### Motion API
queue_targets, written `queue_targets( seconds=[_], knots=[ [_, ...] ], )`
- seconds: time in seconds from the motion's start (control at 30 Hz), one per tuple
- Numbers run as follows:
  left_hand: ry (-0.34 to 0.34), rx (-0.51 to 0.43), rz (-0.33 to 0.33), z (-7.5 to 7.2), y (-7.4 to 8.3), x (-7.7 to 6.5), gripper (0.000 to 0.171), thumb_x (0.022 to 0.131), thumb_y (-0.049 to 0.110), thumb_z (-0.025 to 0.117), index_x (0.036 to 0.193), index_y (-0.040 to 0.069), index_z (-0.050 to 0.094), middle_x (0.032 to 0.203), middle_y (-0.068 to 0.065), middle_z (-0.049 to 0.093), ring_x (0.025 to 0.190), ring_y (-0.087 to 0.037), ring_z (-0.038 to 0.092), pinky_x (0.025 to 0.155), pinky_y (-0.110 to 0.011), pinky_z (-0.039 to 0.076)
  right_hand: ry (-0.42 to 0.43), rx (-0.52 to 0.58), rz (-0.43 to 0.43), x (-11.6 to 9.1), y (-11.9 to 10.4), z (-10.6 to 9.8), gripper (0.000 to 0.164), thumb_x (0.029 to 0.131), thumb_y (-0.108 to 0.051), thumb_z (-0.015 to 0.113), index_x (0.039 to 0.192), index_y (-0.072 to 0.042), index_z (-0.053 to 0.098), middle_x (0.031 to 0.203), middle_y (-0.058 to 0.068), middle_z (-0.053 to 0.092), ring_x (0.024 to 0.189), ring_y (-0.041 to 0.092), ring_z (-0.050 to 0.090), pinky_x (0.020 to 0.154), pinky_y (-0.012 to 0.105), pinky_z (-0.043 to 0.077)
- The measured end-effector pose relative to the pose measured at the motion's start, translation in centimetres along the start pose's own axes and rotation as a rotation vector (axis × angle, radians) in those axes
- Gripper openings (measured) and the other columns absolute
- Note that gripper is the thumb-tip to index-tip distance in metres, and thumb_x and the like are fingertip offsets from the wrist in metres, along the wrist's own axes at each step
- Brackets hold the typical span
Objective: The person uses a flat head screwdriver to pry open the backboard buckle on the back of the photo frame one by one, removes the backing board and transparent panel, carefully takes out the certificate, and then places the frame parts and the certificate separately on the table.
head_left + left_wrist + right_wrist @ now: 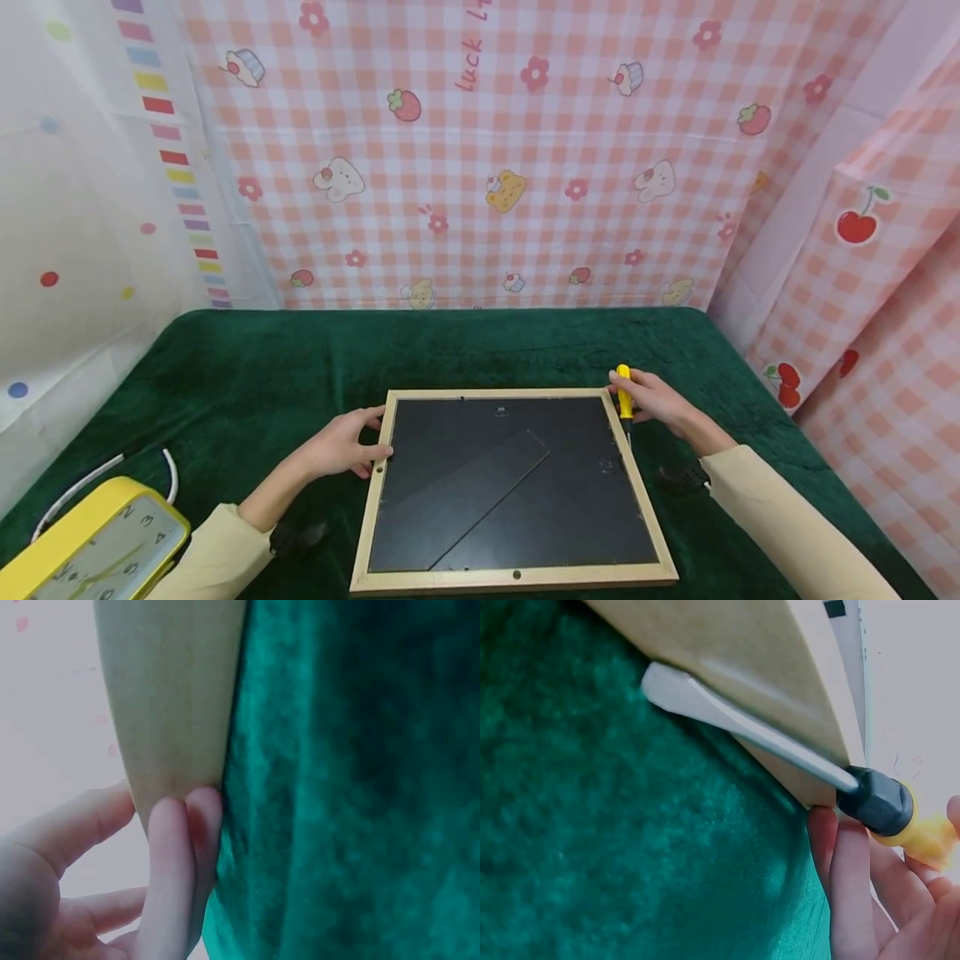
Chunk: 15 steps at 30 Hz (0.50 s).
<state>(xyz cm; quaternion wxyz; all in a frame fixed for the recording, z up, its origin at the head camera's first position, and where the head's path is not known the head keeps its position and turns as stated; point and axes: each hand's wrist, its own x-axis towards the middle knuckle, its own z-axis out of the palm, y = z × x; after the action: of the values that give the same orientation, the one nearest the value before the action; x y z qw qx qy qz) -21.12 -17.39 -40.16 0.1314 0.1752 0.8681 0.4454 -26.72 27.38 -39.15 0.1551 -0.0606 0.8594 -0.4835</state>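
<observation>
A picture frame (442, 577) with a light wooden border lies back side up, its black backing board (577, 500) showing. My left hand (337, 446) grips the frame's left side, thumb over the top face and fingertips against the outer edge (176, 712). At the far right corner, my right hand (663, 402) holds a flathead screwdriver (624, 392) by its yellow handle. Its metal blade (757, 731) points back toward me along the frame's right side. Two fingertips (823, 825) of that hand are right at the frame's corner.
A yellow clock (97, 517) stands at the near left, beside a white curved cord-like piece (75, 493). Dark green cloth (337, 350) covers the table. Behind it hangs a pink checked curtain (480, 242), with more curtain on both sides.
</observation>
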Motion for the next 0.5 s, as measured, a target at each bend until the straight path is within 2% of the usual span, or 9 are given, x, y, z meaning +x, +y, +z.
queue_targets(
  seconds=[0.17, 0.5],
  knots=[
    [-0.004, 0.029, 0.017, 0.3, 0.1, -0.5, 0.067, 0.079, 0.01, 0.066, 0.13, -0.012, 0.028, 0.103, -0.022, 0.046, 0.055, -0.015, 0.059, 0.048, -0.028, 0.049, -0.012, 0.006, -0.005, -0.5, 0.0, 0.1, 0.065, 0.092, -0.044, 0.038, 0.128, 0.009, 0.03, 0.125, 0.027, 0.04, 0.104, 0.035, 0.047, 0.075, 0.042, 0.047],
    [-0.015, 0.027, 0.033, 0.4, 0.1, -1.1, 0.064, 0.077, 0.011, 0.069, 0.125, -0.011, 0.033, 0.099, -0.019, 0.047, 0.055, -0.016, 0.059, 0.047, -0.028, 0.049, -0.021, 0.009, -0.027, -1.3, 0.1, 0.3, 0.065, 0.091, -0.044, 0.04, 0.125, 0.01, 0.033, 0.123, 0.028, 0.042, 0.1, 0.033, 0.05, 0.073, 0.04, 0.048]
  ],
)
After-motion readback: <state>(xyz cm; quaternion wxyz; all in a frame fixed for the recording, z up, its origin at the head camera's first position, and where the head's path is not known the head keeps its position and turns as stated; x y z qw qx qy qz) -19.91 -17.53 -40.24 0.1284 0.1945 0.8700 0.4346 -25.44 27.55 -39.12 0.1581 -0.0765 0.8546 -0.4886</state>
